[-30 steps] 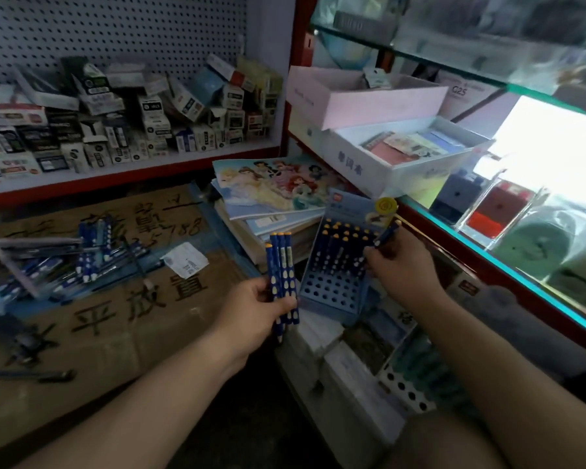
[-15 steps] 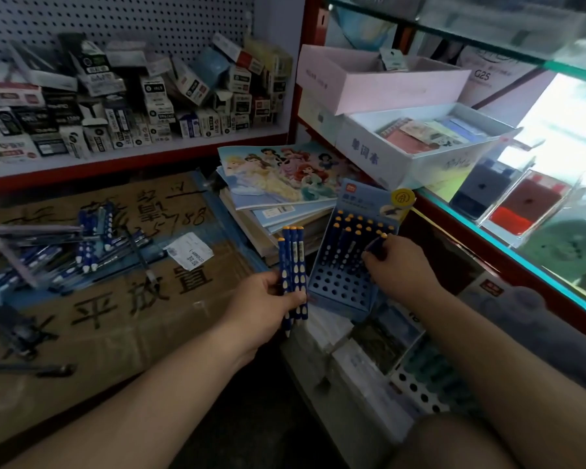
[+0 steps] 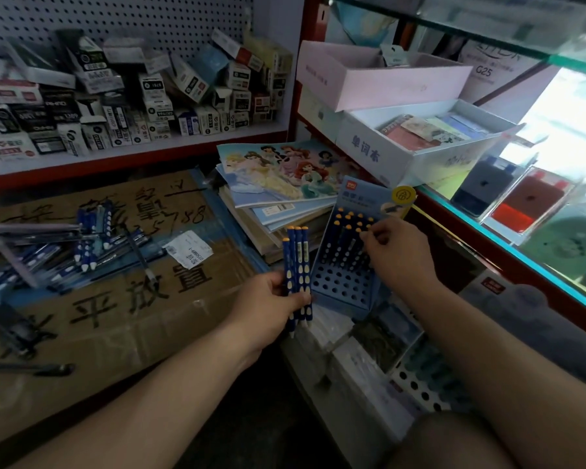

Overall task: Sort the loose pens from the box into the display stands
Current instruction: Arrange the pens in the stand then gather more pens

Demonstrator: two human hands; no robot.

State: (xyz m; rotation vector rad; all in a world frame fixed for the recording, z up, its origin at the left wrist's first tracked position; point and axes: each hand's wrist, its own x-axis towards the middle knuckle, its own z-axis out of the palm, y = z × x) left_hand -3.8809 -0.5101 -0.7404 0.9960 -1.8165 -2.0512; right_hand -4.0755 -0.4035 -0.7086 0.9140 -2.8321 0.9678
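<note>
1. Right of centre on the cluttered worktop, I see the light-blue cardboard display stand with a grid of round holes (image 3: 339,286). It leans back against a stack of notebooks. Its rear rows hold dark-blue pens with yellow ends (image 3: 347,228), and the front holes are vacant.
2. More loose blue pens (image 3: 85,245) lie in a heap to the far left, on the flattened brown cardboard box with black handwriting (image 3: 115,316).
3. The left hand (image 3: 268,306) grips a bunch of four dark-blue pens with pale oval dimples (image 3: 296,265). They stand upright with their yellow ends up, just beside the stand's left edge.
4. The right hand (image 3: 396,255) reaches over the stand from the right. Its fingers are curled and the tips are at the yellow caps. I cannot tell whether they pinch one.
5. The stack of notebooks topped by a cartoon-princess cover (image 3: 278,170) sits behind the stand. A white perforated stand (image 3: 416,384) lies below the right forearm. Small cartons crowd the pegboard shelf (image 3: 132,154).
</note>
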